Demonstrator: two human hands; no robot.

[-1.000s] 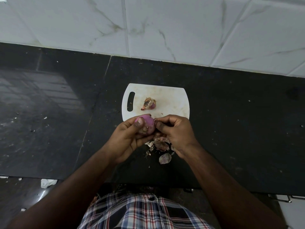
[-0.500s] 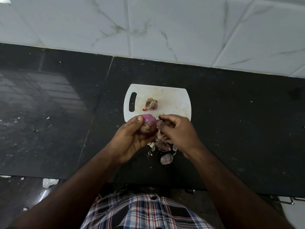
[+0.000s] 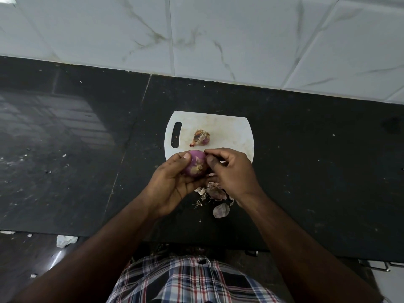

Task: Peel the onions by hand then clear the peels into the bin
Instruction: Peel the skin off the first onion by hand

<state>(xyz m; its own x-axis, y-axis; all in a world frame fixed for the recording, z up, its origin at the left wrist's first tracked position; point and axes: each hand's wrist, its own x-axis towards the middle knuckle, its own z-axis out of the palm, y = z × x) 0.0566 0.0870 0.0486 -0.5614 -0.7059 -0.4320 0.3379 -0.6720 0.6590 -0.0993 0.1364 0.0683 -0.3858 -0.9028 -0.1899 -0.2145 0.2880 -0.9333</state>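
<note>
My left hand [image 3: 172, 182] grips a purple onion [image 3: 195, 164] just above the near edge of the white cutting board [image 3: 231, 132]. Patches of pale skin still cling to the onion's near side. My right hand [image 3: 234, 173] is against the onion's right side, with thumb and forefinger pinching at its top. A second onion [image 3: 201, 138] in dry brown skin lies on the board near the handle slot. Loose peels [image 3: 218, 200] lie in a small pile on the black counter under my right hand.
The black stone counter [image 3: 306, 171] runs wide to both sides, with white marble tiles [image 3: 218, 36] behind it. Crumbs dot the left slab. Scraps of paper [image 3: 65, 240] lie on the floor at lower left. No bin is in view.
My hands and the onion have risen slightly toward the board. My right fingers have moved from the onion's lower right side up to its top.
</note>
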